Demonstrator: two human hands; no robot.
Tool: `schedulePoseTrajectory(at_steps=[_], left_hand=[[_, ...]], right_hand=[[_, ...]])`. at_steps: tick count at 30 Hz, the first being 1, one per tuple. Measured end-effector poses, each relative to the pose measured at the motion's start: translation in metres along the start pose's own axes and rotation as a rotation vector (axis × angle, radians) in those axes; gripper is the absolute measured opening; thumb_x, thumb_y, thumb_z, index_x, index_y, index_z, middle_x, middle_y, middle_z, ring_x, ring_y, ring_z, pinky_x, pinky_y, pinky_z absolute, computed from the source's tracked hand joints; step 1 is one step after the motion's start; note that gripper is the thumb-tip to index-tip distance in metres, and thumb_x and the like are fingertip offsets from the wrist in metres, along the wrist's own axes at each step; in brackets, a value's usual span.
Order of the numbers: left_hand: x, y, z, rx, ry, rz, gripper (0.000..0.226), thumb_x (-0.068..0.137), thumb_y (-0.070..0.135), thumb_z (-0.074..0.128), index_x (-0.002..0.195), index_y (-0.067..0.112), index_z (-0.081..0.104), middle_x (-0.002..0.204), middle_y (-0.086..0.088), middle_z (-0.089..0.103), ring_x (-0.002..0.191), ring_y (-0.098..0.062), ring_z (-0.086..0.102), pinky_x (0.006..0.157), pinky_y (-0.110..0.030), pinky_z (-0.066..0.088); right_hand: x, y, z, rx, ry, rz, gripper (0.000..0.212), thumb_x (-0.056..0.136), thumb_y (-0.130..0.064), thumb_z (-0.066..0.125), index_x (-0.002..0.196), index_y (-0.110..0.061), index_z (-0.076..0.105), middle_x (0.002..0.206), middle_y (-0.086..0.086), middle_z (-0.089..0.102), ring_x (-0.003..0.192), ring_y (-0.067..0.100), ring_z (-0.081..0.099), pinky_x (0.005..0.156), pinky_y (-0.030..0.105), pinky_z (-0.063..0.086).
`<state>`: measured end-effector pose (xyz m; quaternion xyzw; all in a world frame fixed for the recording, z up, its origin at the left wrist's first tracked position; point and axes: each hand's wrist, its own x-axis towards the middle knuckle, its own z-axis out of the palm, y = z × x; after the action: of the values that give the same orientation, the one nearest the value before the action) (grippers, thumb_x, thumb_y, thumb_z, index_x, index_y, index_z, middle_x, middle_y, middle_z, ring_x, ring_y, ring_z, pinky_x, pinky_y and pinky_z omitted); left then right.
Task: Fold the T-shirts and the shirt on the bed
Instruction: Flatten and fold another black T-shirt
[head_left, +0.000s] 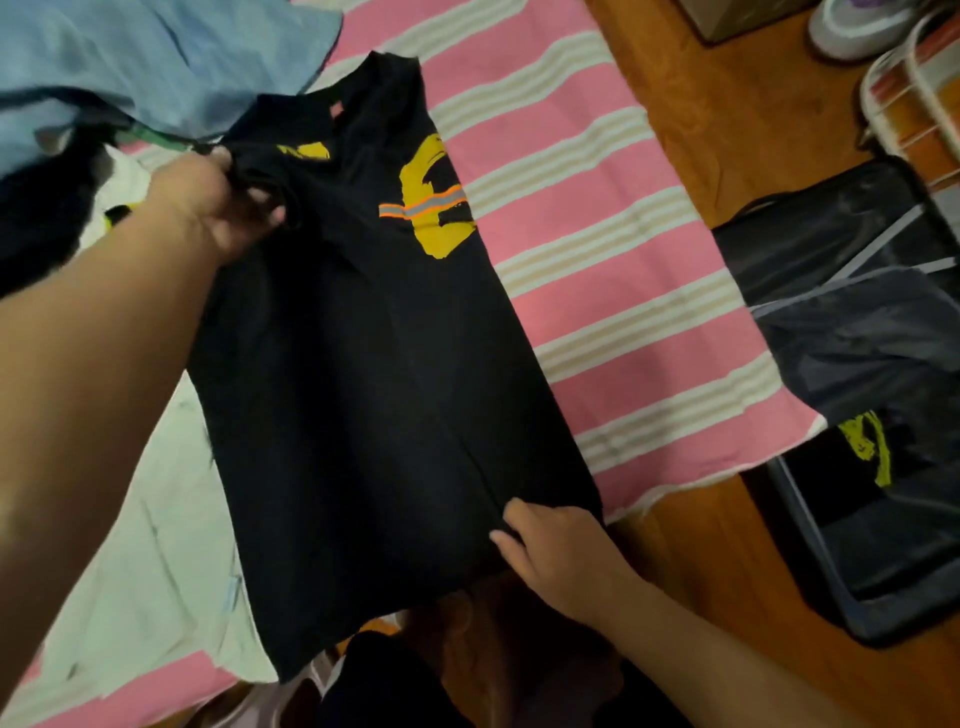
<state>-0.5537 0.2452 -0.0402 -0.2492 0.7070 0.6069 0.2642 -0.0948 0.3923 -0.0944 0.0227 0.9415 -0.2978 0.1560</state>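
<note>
The left hand (208, 202) grips the bunched sleeve end of the black T-shirt (374, 364) stretched over the striped bed cover (597, 234); the right hand (556, 551) pinches its hem. Right of that hand, an open suitcase (883, 519) holds dark clothes.

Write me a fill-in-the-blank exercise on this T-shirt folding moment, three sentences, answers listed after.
1. The left hand grips the black T-shirt near its ____ end.
2. The right hand holds the T-shirt at its ____ edge.
3. The T-shirt lies on a bedsheet striped in ____, white and beige.

Missing words: collar; bottom; pink
</note>
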Motion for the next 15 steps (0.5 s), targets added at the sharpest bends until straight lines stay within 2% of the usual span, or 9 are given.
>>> schedulePoseTrajectory(at_steps=[3, 6, 8, 10, 11, 13, 15], left_hand=[[-0.008, 0.01, -0.006, -0.21, -0.063, 0.033, 0.029, 0.111, 0.027, 0.035, 0.089, 0.022, 0.052, 0.064, 0.005, 0.055, 0.05, -0.008, 0.045, 0.051, -0.019, 0.045], [-0.02, 0.015, -0.014, -0.242, -0.064, 0.076, 0.025, 0.109, 0.022, 0.038, 0.089, 0.021, 0.053, 0.055, 0.007, 0.055, 0.05, -0.007, 0.048, 0.058, -0.022, 0.047], [-0.03, -0.003, -0.021, -0.022, -0.026, 0.038, 0.02, 0.104, 0.026, 0.043, 0.088, 0.022, 0.054, 0.06, 0.007, 0.051, 0.054, -0.01, 0.047, 0.064, -0.029, 0.046], [-0.05, -0.047, -0.034, 0.247, 0.085, -0.055, 0.016, 0.099, 0.029, 0.046, 0.089, 0.02, 0.054, 0.077, -0.003, 0.051, 0.06, -0.016, 0.047, 0.066, -0.028, 0.04], [-0.059, -0.079, -0.04, 0.298, 0.115, -0.131, 0.016, 0.1, 0.028, 0.046, 0.09, 0.019, 0.053, 0.084, -0.008, 0.052, 0.063, -0.019, 0.05, 0.066, -0.029, 0.039], [-0.092, -0.149, -0.045, 0.273, 0.075, -0.336, 0.016, 0.103, 0.029, 0.045, 0.098, 0.018, 0.056, 0.09, -0.008, 0.058, 0.074, -0.023, 0.058, 0.068, -0.032, 0.043], [-0.137, -0.214, -0.04, 0.248, -0.039, -0.523, 0.02, 0.104, 0.033, 0.049, 0.102, 0.016, 0.06, 0.093, -0.004, 0.067, 0.08, -0.021, 0.065, 0.068, -0.031, 0.047]], right_hand=[[0.0, -0.024, 0.006, -0.025, -0.043, 0.021, 0.029, 0.102, -0.051, 0.031, 0.087, -0.027, 0.04, 0.066, -0.007, 0.05, 0.053, 0.012, 0.051, 0.05, 0.028, 0.042], [0.0, -0.042, 0.012, -0.047, -0.093, 0.051, 0.036, 0.102, -0.054, 0.028, 0.099, -0.025, 0.048, 0.077, -0.005, 0.056, 0.062, 0.014, 0.056, 0.056, 0.031, 0.047], [0.003, -0.047, 0.018, -0.073, -0.215, 0.091, 0.04, 0.102, -0.056, 0.031, 0.109, -0.022, 0.051, 0.092, -0.001, 0.061, 0.076, 0.02, 0.061, 0.065, 0.034, 0.047], [0.004, -0.046, 0.022, -0.137, -0.362, 0.175, 0.041, 0.103, -0.053, 0.034, 0.112, -0.018, 0.054, 0.101, 0.004, 0.063, 0.088, 0.025, 0.063, 0.07, 0.036, 0.044], [0.004, -0.041, 0.023, -0.151, -0.395, 0.242, 0.038, 0.104, -0.049, 0.036, 0.112, -0.017, 0.056, 0.104, 0.005, 0.064, 0.093, 0.025, 0.063, 0.072, 0.036, 0.044], [0.003, -0.022, 0.022, -0.095, -0.314, 0.439, 0.028, 0.104, -0.04, 0.041, 0.108, -0.017, 0.056, 0.105, 0.003, 0.062, 0.092, 0.021, 0.062, 0.075, 0.034, 0.048], [0.006, 0.006, 0.013, -0.047, -0.078, 0.653, 0.02, 0.101, -0.034, 0.049, 0.108, -0.015, 0.053, 0.104, 0.001, 0.054, 0.091, 0.019, 0.056, 0.076, 0.034, 0.049]])
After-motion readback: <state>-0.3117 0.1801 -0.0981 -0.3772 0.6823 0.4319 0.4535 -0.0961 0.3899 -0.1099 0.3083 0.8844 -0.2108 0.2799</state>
